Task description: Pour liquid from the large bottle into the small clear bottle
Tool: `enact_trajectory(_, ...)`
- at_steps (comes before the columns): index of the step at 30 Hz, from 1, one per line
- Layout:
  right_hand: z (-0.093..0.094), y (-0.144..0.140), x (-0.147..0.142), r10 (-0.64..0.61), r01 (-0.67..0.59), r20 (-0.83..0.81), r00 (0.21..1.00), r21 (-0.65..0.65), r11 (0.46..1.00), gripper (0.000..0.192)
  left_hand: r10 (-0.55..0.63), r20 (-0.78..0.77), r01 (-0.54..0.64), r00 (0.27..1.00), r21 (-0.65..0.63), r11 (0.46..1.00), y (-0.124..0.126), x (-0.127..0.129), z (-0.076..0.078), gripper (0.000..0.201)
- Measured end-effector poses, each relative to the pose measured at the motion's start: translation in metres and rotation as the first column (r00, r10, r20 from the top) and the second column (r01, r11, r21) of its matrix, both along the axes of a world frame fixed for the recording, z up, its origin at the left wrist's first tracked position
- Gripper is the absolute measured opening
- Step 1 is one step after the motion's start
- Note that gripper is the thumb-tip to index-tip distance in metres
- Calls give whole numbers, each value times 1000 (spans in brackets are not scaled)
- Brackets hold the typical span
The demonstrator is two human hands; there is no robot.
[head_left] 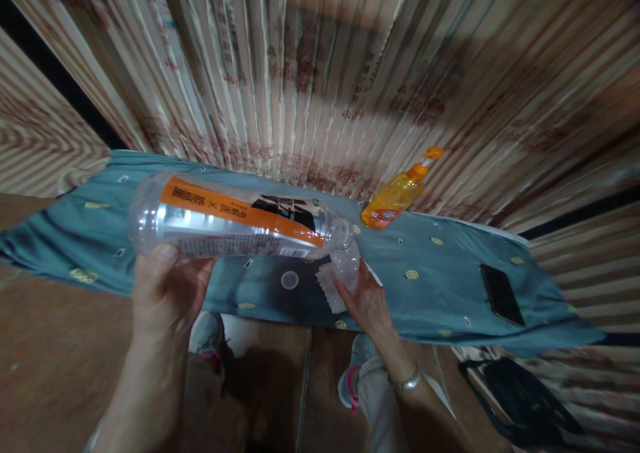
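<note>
My left hand [167,283] grips the base end of a large clear plastic bottle [235,223] with an orange and silver label. The bottle lies nearly level in the air, its mouth pointing right. That mouth meets the opening of a small translucent container [346,266], which my right hand [367,299] holds tilted. A pale cloth or tissue [331,289] is beside the container, near my right fingers. On the table cloth, below the bottle, lies a small round translucent lid [290,280]. Whether liquid is passing between the two I cannot make out.
A yellow pump bottle [393,199] with an orange top stands at the back of the teal cloth-covered table [425,299]. A black phone [502,294] lies at the right. Striped curtains [310,93] hang behind, and a dark bag [525,399] is on the floor.
</note>
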State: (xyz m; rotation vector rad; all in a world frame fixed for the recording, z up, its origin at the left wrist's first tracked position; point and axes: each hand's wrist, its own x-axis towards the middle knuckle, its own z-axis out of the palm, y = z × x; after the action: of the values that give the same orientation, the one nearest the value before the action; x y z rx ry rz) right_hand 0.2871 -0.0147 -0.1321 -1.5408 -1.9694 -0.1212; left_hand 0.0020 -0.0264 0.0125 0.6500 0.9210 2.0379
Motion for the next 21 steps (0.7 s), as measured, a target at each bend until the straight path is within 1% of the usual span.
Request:
enact_trajectory(3, 1, 0, 0, -2, 2, 2, 1000, 4, 1000, 78, -10, -9, 10, 1000, 9, 1000, 0, 0, 0, 79)
enact_trajectory(10, 1, 0, 0, -15, 15, -3, 1000, -26, 1000, 80, -4, -2, 4, 1000, -24, 1000, 1, 0, 0, 87)
enact_trajectory(16, 0, 0, 0, -19, 19, -5, 1000, -25, 1000, 78, -21, -44, 21, 999, 0, 1000, 0, -1, 0, 83)
enact_trajectory(21, 0, 0, 0, -16, 16, -7, 1000, -18, 1000, 79, -21, -44, 21, 999, -12, 1000, 0, -1, -1, 87)
